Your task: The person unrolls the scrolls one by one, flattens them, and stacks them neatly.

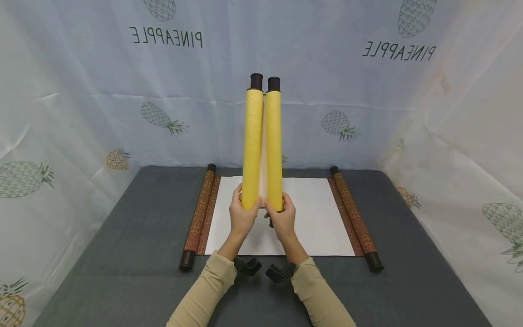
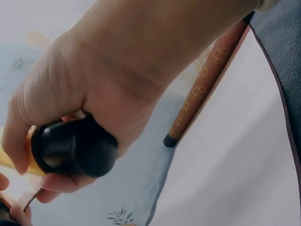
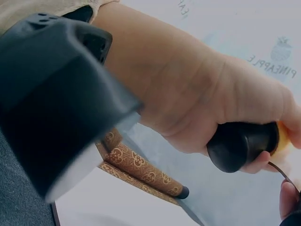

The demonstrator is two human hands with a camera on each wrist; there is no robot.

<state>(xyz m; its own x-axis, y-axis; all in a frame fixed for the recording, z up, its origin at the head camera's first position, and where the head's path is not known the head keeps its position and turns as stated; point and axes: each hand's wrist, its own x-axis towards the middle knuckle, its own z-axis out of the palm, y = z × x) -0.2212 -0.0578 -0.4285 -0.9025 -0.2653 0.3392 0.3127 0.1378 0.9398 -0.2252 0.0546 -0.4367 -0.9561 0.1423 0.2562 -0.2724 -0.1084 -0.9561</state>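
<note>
Both hands hold up a yellow scroll, rolled from its two ends, over the table. My left hand grips the left yellow roll near its lower end, and my right hand grips the right yellow roll likewise. A narrow strip of pale sheet shows between the rolls. Dark knobs cap the upper ends; in the left wrist view a black knob pokes out under the palm, and the right wrist view has its own black knob. Behind the hands, a second scroll's white sheet lies spread out.
Brown patterned rollers, a left one and a right one, flank the white sheet on the dark grey table. A pale curtain with pineapple prints hangs behind and at both sides. Black wrist cameras sit at each cuff.
</note>
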